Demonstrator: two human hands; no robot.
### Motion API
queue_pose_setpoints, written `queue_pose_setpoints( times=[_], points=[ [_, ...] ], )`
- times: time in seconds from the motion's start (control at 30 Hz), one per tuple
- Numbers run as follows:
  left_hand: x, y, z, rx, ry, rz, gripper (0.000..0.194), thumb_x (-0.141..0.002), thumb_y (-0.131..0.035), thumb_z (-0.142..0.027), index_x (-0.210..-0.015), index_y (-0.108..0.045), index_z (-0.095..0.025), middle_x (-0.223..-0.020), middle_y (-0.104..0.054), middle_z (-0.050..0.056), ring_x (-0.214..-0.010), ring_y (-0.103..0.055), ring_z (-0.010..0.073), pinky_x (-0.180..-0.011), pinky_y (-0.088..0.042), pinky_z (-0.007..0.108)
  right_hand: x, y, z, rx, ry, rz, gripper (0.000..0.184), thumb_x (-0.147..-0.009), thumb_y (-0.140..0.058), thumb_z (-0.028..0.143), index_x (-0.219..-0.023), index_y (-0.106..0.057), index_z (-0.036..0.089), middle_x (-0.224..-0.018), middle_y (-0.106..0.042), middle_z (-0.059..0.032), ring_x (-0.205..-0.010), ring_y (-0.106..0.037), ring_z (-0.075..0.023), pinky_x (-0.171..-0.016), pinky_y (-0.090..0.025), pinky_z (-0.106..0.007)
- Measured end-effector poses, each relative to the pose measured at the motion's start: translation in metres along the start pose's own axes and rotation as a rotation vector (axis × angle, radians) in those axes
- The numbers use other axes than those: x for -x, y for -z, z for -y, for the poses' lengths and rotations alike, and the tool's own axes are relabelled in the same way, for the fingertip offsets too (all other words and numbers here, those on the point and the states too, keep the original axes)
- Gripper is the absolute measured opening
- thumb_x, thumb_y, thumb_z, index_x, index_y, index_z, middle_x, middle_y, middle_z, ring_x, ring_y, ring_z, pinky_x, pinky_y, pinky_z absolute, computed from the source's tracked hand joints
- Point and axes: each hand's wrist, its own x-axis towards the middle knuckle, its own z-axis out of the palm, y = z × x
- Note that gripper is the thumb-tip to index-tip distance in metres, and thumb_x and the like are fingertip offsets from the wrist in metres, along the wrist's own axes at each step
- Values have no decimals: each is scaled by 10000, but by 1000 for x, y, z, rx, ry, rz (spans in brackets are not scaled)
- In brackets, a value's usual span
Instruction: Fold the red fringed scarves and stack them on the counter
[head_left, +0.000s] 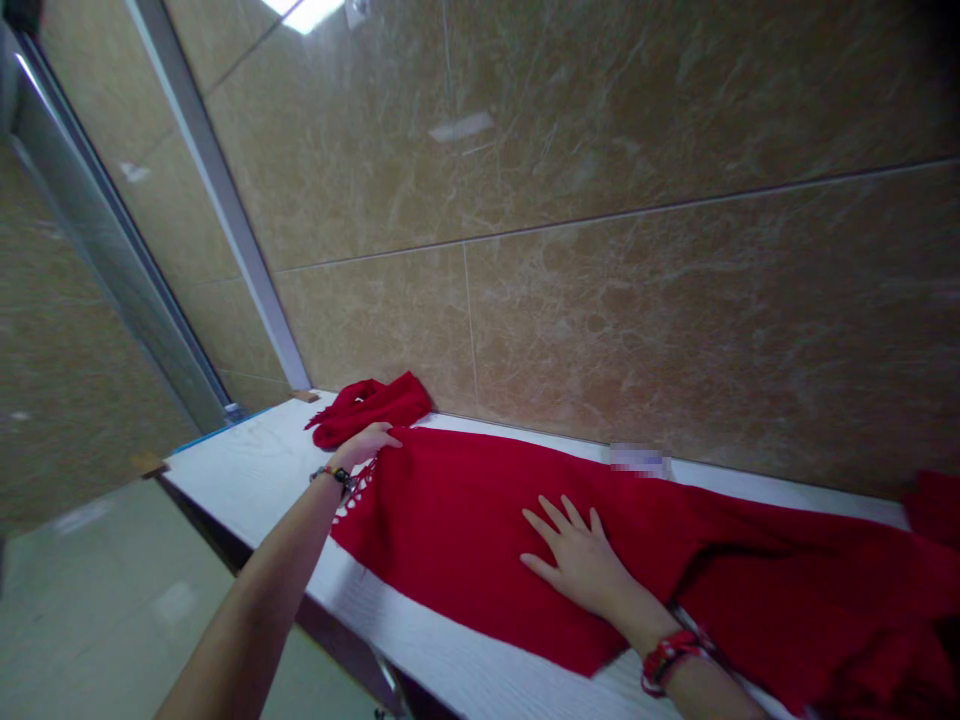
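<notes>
A long red fringed scarf (pixel 465 520) lies spread along the white table, smooth on the left and wrinkled toward the right. At its far left corner my left hand (pixel 367 444) is closed on the edge of the cloth, with the fringe showing beside the wrist. My right hand (pixel 581 560) rests flat on the middle of the scarf, fingers spread and holding nothing. Just beyond my left hand, a second red scarf (pixel 382 408) lies bunched up against the wall.
The white table (pixel 255 470) runs along a tan tiled wall (pixel 600 330). A small pale label or packet (pixel 639 461), blurred, lies at the wall side. More red cloth (pixel 934 505) is at the far right. The floor (pixel 105 600) shows at lower left.
</notes>
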Motion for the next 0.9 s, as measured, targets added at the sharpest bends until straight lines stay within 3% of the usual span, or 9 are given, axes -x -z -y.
queue_pose_setpoints(
  times=[0.17, 0.27, 0.33, 0.43, 0.57, 0.63, 0.73, 0.8, 0.9],
  points=[
    [5, 27, 10, -312, -44, -312, 90, -651, -573, -167, -706, -505, -146, -701, -570, 59, -829, -547, 265, -698, -406, 331, 1, 4, 2, 10, -12, 15, 625, -801, -315, 598, -1324, -356, 258, -1415, -264, -83, -1286, -166, -360, -973, -118, -609],
    [15, 33, 16, -460, -117, -456, 208, -701, -493, -112, -909, -492, -117, -938, -553, 141, -1021, -449, 330, -794, -352, 406, 0, 4, 2, 15, -16, 19, 618, -803, -314, 593, -1326, -350, 264, -1415, -267, -73, -1285, -174, -356, -975, -126, -604],
    [20, 29, 19, -538, -164, -489, 305, -734, -443, -99, -1038, -450, -86, -1058, -503, 183, -1074, -401, 351, -826, -321, 454, 1, 3, 2, 26, -17, 18, 609, -806, -314, 585, -1323, -355, 267, -1413, -272, -69, -1283, -183, -352, -977, -135, -597],
    [25, 11, 24, -644, -261, -417, 326, -779, -404, -129, -1098, -446, -78, -1132, -472, 182, -1093, -402, 309, -888, -310, 445, 3, 0, 2, 45, -36, 26, 600, -810, -324, 567, -1322, -359, 256, -1411, -277, -76, -1280, -193, -352, -978, -147, -590],
    [32, -19, 39, -770, -417, -150, 284, -800, -448, -239, -1061, -529, -162, -1134, -527, 88, -1061, -466, 195, -937, -345, 325, -13, 9, 13, 80, -49, 33, 583, -812, -364, 522, -1304, -396, 211, -1410, -273, -96, -1284, -177, -356, -978, -120, -607],
    [37, -30, 47, -822, -449, -68, 302, -816, -429, -256, -1082, -537, -161, -1164, -524, 91, -1077, -471, 187, -949, -348, 320, -37, 20, 26, 54, -11, 21, 571, -821, -363, 499, -1308, -387, 201, -1414, -264, -96, -1290, -174, -335, -990, -135, -586],
    [47, -36, 52, -885, -458, -40, 356, -849, -366, -270, -1145, -511, -137, -1220, -484, 134, -1113, -453, 218, -956, -346, 365, -90, 31, 47, -44, 84, 9, 572, -845, -315, 492, -1340, -320, 205, -1418, -263, -80, -1294, -195, -280, -1013, -183, -519],
    [53, -33, 50, -927, -453, -26, 372, -834, -403, -320, -1143, -517, -146, -1188, -501, 144, -1067, -486, 243, -912, -383, 388, -124, 27, 57, -74, 129, 11, 585, -848, -306, 499, -1355, -281, 208, -1421, -260, -67, -1300, -180, -260, -1024, -177, -496],
    [55, -22, 40, -992, -414, -7, 339, -821, -420, -379, -1030, -579, -164, -1013, -586, 125, -925, -555, 247, -797, -448, 383, -155, 6, 59, -69, 123, 90, 611, -840, -276, 547, -1367, -243, 241, -1437, -218, -41, -1311, -121, -288, -1010, -141, -554]
  ],
)
